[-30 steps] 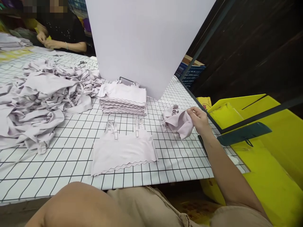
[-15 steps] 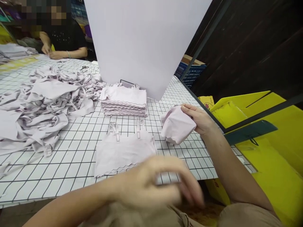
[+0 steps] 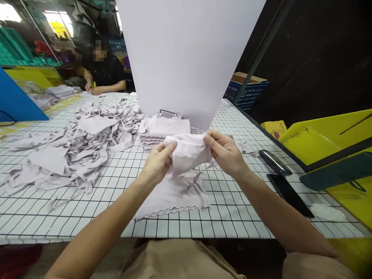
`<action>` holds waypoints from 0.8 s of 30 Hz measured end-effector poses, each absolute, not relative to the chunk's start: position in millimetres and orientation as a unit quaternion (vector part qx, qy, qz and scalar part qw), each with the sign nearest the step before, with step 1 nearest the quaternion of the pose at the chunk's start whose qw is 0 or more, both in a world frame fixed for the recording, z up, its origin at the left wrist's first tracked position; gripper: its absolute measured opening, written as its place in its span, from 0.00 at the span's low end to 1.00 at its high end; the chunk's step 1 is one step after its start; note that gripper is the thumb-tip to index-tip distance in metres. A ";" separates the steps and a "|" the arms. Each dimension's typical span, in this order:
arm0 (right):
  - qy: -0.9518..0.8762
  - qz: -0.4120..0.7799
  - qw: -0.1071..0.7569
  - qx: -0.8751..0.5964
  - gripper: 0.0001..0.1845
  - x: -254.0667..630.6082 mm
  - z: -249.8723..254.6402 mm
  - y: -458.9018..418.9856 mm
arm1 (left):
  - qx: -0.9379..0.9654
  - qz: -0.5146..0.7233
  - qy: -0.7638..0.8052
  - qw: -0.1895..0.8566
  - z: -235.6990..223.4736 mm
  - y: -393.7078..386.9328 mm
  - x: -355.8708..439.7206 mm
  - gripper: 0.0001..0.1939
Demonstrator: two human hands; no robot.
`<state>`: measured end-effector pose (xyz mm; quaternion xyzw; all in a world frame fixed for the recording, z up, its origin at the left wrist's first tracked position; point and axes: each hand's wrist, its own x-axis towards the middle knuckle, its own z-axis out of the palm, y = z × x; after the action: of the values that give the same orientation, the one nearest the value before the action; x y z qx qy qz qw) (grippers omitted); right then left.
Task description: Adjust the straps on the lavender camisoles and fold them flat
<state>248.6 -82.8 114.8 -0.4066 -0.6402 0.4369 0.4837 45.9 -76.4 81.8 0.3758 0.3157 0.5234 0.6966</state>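
A pale lilac fabric garment (image 3: 190,153) is stretched between my two hands above the table. My left hand (image 3: 159,161) pinches its left edge between thumb and fingers. At its upper right corner, my right hand (image 3: 225,151) grips it the same way. Beneath it lies a flat bra top (image 3: 174,197) with a wavy hem, its straps partly hidden by the held garment. Just behind rises a neat stack of folded bra tops (image 3: 164,126), partly covered by my left hand and the held garment.
A loose heap of lilac garments (image 3: 95,135) spreads over the left of the gridded table (image 3: 116,217). A white board (image 3: 188,58) stands behind the stack. At right lie a phone (image 3: 290,195), a dark glossy case (image 3: 274,162) and a crumpled tissue (image 3: 328,212). Another person (image 3: 101,73) works at far left.
My left hand has come up from the table's front edge and taken hold of the garment. My right hand has brought it left, over the flat bra top. The view has shifted.
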 end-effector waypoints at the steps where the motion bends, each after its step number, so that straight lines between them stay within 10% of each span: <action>1: -0.674 0.419 0.443 -0.417 0.20 250.6 115.3 -82.3 | 0.406 0.519 0.325 0.678 89.4 -70.0 38.9 0.20; 8: -0.731 0.540 0.329 -0.258 0.24 228.5 136.4 -41.4 | 0.734 0.301 0.300 0.530 147.6 -52.7 22.7 0.17; 24: -0.747 0.533 0.245 -0.313 0.18 259.5 145.6 -9.7 | 0.663 0.362 0.378 0.536 156.1 -41.5 -71.9 0.18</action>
<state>259.5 -9.7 145.6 -0.3125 -0.7473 0.5328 0.2450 -71.9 -41.5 156.1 0.6628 0.3778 0.3618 0.5358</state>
